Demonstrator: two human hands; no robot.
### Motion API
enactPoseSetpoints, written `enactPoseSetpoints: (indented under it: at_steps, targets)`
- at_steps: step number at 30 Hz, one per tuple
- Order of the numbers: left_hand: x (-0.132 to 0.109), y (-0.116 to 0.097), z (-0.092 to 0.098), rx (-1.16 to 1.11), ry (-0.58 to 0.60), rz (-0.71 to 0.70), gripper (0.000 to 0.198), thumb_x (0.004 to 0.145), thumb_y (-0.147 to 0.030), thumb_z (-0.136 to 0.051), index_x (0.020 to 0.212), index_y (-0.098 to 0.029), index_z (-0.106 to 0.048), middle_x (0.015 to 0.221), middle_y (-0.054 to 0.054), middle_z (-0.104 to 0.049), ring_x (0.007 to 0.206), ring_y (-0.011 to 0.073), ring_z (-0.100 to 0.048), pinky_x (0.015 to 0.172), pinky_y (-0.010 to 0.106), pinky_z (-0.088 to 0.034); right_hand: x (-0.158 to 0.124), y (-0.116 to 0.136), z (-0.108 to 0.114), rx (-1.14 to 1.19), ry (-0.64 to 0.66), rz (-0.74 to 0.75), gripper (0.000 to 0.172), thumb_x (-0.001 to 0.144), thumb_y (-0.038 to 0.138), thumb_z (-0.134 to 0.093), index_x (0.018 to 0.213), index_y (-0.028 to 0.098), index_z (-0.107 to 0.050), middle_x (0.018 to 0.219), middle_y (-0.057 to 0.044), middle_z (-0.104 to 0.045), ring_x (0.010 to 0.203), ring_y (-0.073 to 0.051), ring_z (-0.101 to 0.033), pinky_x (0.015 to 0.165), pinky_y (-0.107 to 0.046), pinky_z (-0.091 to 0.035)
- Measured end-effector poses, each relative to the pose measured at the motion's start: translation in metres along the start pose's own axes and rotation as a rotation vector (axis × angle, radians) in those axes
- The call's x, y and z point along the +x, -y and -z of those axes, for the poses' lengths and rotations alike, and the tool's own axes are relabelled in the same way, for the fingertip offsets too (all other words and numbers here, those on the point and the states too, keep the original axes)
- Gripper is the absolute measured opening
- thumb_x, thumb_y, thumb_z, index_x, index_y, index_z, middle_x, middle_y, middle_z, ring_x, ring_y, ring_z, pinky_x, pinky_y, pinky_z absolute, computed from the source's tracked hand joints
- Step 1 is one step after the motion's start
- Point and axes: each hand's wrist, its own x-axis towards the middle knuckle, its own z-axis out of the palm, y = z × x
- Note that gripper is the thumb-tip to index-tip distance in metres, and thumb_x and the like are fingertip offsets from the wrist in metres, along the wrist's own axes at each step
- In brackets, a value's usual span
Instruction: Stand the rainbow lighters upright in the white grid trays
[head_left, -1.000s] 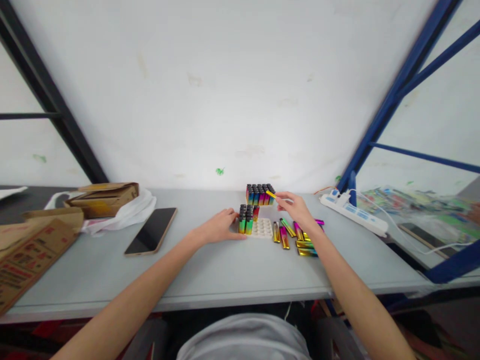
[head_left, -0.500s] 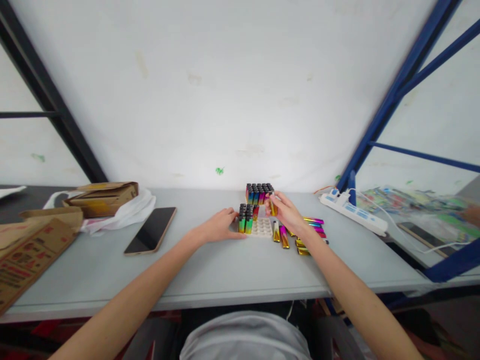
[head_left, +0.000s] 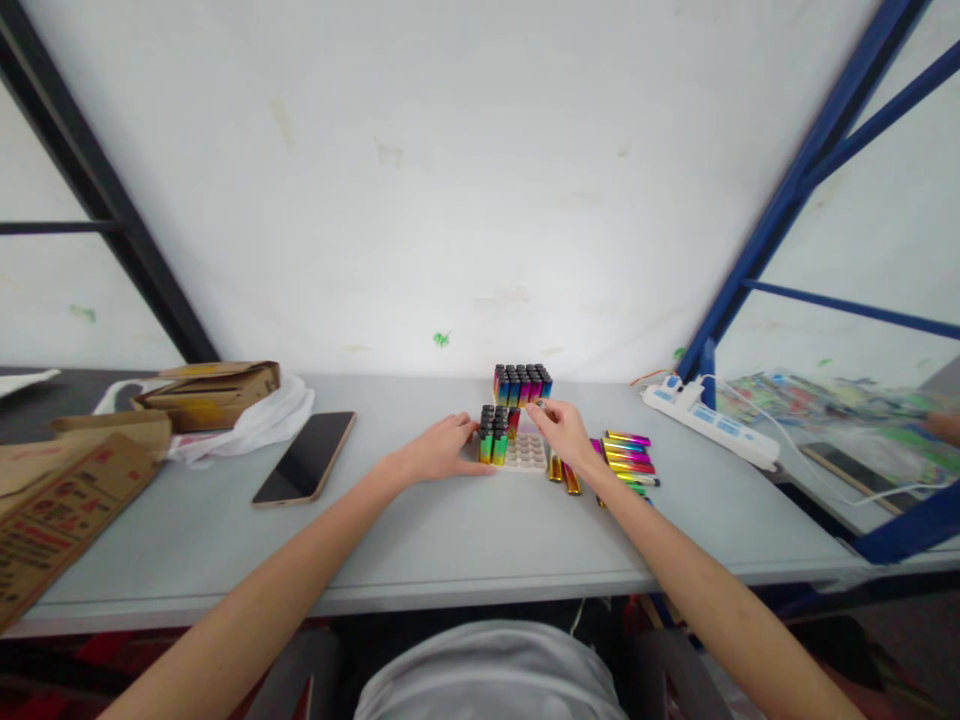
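A white tray with round holes [head_left: 527, 452] lies on the table, lighters with black tops and green-gold metallic bodies [head_left: 493, 440] standing upright in its left part. Behind them in the tray stands a red lighter [head_left: 514, 422]. My left hand [head_left: 439, 450] curls around the tray's left side, thumb along the front edge. Over the tray's back part, my right hand [head_left: 559, 428] pinches a lighter, mostly hidden by the fingers. Two gold lighters [head_left: 572, 478] lie just right of the tray. More shiny coloured lighters [head_left: 630, 458] lie loose beyond my right wrist.
Against the wall stands a full block of upright lighters [head_left: 523, 383]. A phone [head_left: 306, 458], a plastic bag [head_left: 259, 430] and cardboard boxes [head_left: 82, 490] are on the left. A power strip [head_left: 711, 425] lies at right near a blue frame [head_left: 780, 220]; another person's hand [head_left: 943, 425] shows beyond.
My right hand has moved slightly left and down with the lighter, bringing it to the tray's back part. My left hand keeps its hold at the tray's left side.
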Motion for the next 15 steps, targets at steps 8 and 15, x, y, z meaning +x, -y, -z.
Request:
enactPoseSetpoints:
  at_steps: [8, 15]
  targets:
    - [-0.0009, -0.0012, 0.0011, -0.004, 0.005, 0.006, 0.065, 0.081, -0.079, -0.07, 0.104, -0.018, -0.07, 0.106, 0.012, -0.067, 0.101, 0.0327, -0.065, 0.09, 0.041, -0.053, -0.0009, 0.0004, -0.0029, -0.05, -0.027, -0.007, 0.043, 0.092, 0.056, -0.051, 0.065, 0.025, -0.039, 0.059, 0.005, -0.038, 0.06, -0.014, -0.037, 0.06, -0.03, -0.027]
    - [-0.0002, 0.0004, -0.0003, 0.002, 0.011, 0.014, 0.066, 0.081, -0.079, -0.069, 0.106, -0.018, -0.07, 0.108, 0.012, -0.067, 0.103, 0.0333, -0.065, 0.092, 0.042, -0.053, -0.0002, 0.001, -0.0029, -0.07, -0.014, 0.009, 0.046, 0.092, 0.057, -0.052, 0.064, 0.025, -0.036, 0.059, 0.005, -0.035, 0.06, -0.014, -0.034, 0.06, -0.03, -0.025]
